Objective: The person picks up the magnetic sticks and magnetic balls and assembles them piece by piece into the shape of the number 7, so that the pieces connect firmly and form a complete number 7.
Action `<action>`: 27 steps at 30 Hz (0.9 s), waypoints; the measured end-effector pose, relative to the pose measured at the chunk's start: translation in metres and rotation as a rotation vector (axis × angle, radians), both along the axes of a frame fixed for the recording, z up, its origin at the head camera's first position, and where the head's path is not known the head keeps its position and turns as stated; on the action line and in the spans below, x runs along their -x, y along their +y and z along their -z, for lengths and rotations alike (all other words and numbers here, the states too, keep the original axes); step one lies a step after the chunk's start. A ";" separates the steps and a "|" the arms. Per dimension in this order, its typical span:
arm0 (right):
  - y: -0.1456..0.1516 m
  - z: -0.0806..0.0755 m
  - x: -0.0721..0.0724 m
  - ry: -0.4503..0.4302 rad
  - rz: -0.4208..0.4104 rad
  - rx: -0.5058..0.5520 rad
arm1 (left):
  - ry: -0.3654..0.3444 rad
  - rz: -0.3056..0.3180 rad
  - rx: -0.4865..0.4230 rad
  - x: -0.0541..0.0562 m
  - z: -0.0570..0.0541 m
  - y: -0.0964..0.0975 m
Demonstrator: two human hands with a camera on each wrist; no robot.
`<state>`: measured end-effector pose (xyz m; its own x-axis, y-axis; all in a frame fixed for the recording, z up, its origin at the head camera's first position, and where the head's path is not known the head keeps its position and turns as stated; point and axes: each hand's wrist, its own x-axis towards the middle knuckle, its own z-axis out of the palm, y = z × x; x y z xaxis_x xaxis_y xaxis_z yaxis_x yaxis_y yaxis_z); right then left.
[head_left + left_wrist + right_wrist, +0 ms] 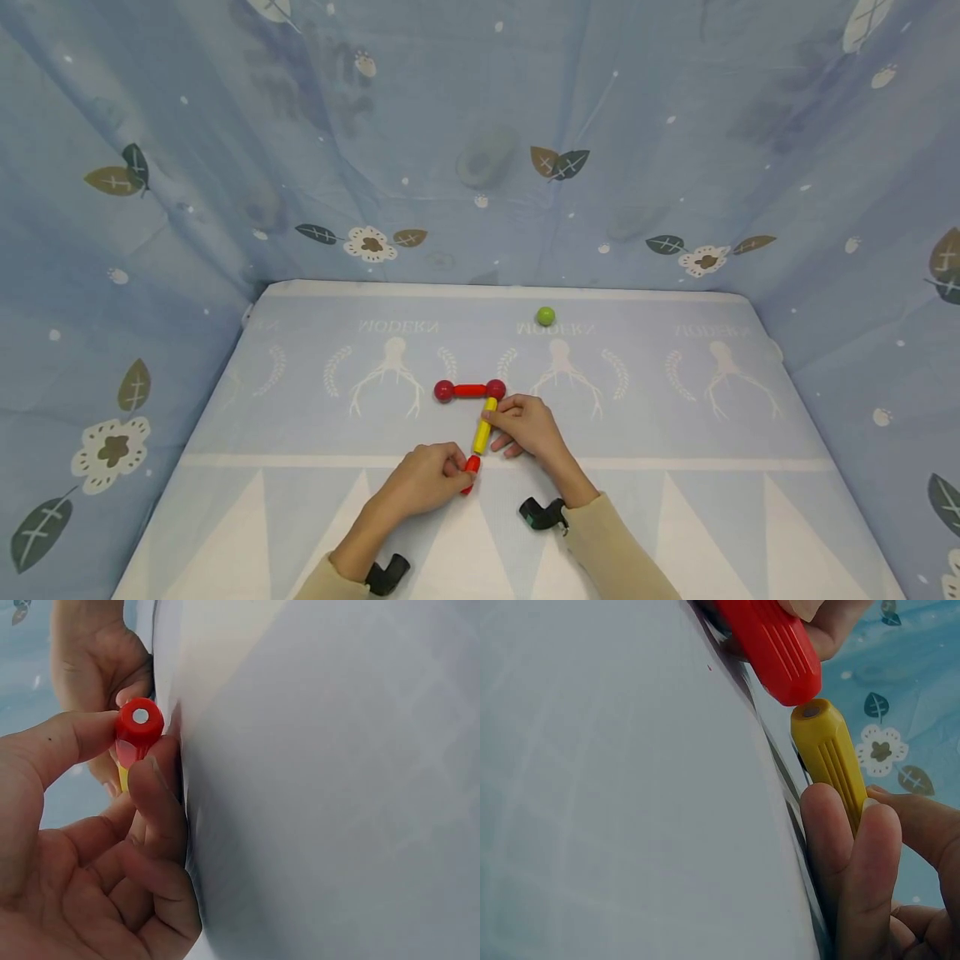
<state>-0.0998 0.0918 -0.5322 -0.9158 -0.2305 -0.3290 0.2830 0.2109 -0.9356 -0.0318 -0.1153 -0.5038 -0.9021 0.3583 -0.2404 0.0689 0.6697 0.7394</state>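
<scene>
My left hand pinches a red rod between thumb and fingers; the left wrist view shows a round silvery spot in its end. My right hand pinches a yellow rod, which has grooved sides and a silvery disc in its near end. In the right wrist view the facing ends of the two rods nearly meet; I cannot tell whether they touch. Beyond them lies another red rod between two dark red balls, one at left and one at right. The yellow rod's far end is at the right ball.
A green ball lies near the back edge of the cloth-covered table. Patterned blue curtains enclose the back and sides. A black device sits at each wrist, left and right.
</scene>
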 end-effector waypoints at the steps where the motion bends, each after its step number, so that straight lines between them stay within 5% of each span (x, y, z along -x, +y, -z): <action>1: 0.000 0.000 0.000 -0.002 0.000 0.002 | -0.002 -0.004 -0.004 0.000 0.000 0.000; 27: 0.001 -0.001 0.000 0.002 -0.011 0.028 | 0.065 0.036 0.091 0.001 -0.005 -0.008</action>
<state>-0.0999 0.0926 -0.5315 -0.9139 -0.2493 -0.3205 0.2790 0.1879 -0.9417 -0.0329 -0.1236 -0.4988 -0.9036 0.3705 -0.2149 0.1402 0.7300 0.6689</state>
